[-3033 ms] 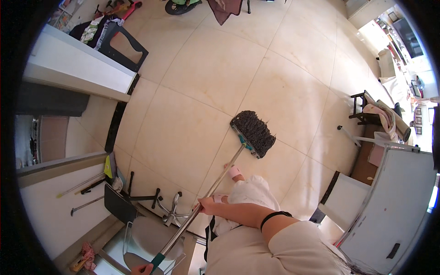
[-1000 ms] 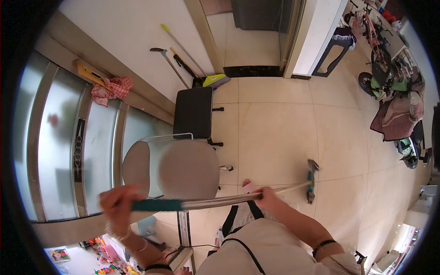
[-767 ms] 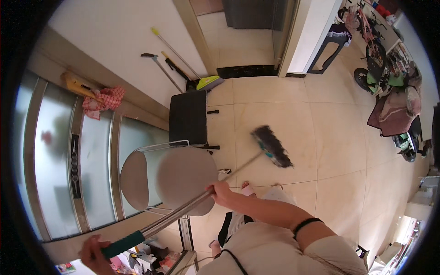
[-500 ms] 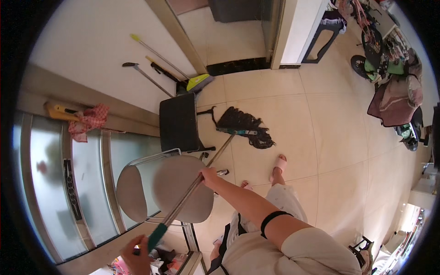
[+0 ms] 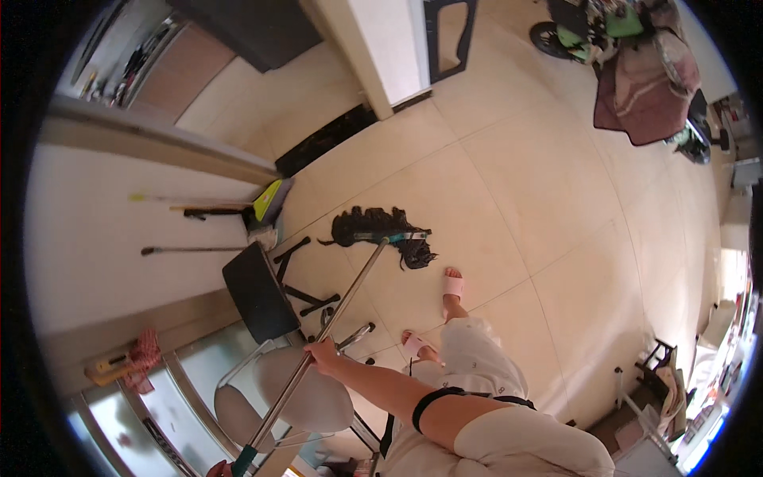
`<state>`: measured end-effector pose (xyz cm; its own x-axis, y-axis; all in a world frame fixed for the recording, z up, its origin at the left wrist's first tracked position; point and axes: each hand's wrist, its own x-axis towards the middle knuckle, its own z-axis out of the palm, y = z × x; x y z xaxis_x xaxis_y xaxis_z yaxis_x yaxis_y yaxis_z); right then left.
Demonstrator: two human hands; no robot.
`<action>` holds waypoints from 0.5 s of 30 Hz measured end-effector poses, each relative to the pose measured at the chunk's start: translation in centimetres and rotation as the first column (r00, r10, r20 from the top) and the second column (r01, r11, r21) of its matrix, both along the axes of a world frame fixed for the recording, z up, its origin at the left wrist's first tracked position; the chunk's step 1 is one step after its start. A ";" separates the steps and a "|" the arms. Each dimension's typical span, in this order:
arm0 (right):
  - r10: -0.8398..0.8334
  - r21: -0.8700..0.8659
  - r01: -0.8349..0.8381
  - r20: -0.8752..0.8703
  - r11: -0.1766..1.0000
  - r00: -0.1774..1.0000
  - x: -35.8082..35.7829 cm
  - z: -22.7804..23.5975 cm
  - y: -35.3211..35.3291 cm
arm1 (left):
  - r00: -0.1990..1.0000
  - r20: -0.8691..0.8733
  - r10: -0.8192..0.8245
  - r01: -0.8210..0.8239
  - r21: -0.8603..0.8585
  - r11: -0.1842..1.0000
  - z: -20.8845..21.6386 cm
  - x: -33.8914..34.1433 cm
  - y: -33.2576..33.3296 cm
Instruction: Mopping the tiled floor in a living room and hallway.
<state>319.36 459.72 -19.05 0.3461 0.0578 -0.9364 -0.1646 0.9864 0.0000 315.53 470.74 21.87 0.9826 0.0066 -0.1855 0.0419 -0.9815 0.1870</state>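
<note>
The right hand [image 5: 322, 355] is clasping the mop [image 5: 353, 290] mid-shaft, seemingly for steering, while the left hand [image 5: 218, 470] (partly cut off) is holding its green grip [image 5: 244, 460]; the dark head [image 5: 369, 226] is resting on the floor [image 5: 493, 238].

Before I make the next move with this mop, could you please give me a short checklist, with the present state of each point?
1. Right hand closed around the pole: ok.
2. Left hand firm on the green grip: cannot tell, the lower edge of the view cuts it off.
3. Mop head down on the floor: ok.
4. Pink slippers apart from the mop head: ok, both.
5. Pole free of the gray chair: cannot tell, it crosses over it in view.
</note>
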 end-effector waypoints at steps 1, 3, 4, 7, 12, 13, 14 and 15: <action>-0.066 0.031 0.064 0.073 0.997 0.995 -0.6 -0.4 -3.1 | 0.996 0.007 -0.088 0.088 0.034 0.996 -0.8 1.2 -1.1; -0.184 0.097 0.169 0.167 0.981 0.969 -1.7 -1.0 -9.0 | 0.984 -0.030 -0.173 0.175 0.051 0.983 -1.1 4.4 -3.6; -0.260 0.164 0.222 0.270 0.961 0.927 -2.0 -1.0 -12.1 | 0.975 -0.054 -0.215 0.219 0.067 0.974 -1.3 5.7 -5.5; -0.487 0.227 0.435 0.299 0.872 0.821 -3.3 -0.7 -20.0 | 0.885 0.040 -0.463 0.462 0.036 0.886 -1.0 7.5 -18.4; -0.729 0.121 0.727 0.258 0.676 0.634 -8.6 -0.9 -31.0 | 0.037 0.217 -0.976 0.936 0.335 0.109 -5.1 11.7 -28.8; -0.751 0.101 0.755 0.250 0.648 0.611 -10.5 -1.7 -32.7 | 0.444 0.158 -0.882 0.891 0.025 0.453 -6.3 11.0 -31.4; -0.790 0.077 0.802 0.249 0.593 0.560 -12.1 -2.4 -34.1 | 0.753 -0.038 -0.657 0.634 -0.228 0.739 -7.2 10.1 -33.8; -0.824 0.054 0.843 0.250 0.536 0.508 -13.8 -3.2 -35.4 | 0.732 -0.047 -0.679 0.652 -0.241 0.719 -8.3 9.2 -35.9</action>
